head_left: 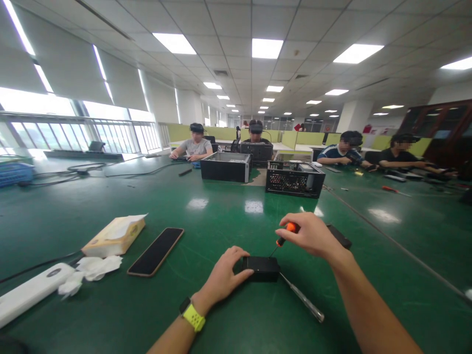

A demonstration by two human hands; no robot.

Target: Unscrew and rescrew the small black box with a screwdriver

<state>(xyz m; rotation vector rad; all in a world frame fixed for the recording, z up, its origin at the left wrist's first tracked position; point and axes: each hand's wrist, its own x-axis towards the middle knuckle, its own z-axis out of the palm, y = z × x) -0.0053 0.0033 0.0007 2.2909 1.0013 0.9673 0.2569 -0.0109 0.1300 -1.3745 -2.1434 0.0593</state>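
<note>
My left hand (221,278) grips the left end of a small black box (263,268), thumb on the near side and fingers at the far side. A screwdriver (281,241) with an orange and black handle is pinched in my right hand (309,233). It tilts, its tip meeting the box's upper far edge; whether it sits in a screw is too small to tell. A second screwdriver (303,298) with a clear or silvery handle lies to the right, its tip close to the box. Partly hidden behind my right wrist is another dark, flat object (339,236).
Left on the green table (162,314) are a phone (157,251), a tissue pack (116,236), crumpled tissues (96,268) and a white power strip (35,292). Two open computer cases (224,168) (293,183) stand farther back. Several people sit around the far side.
</note>
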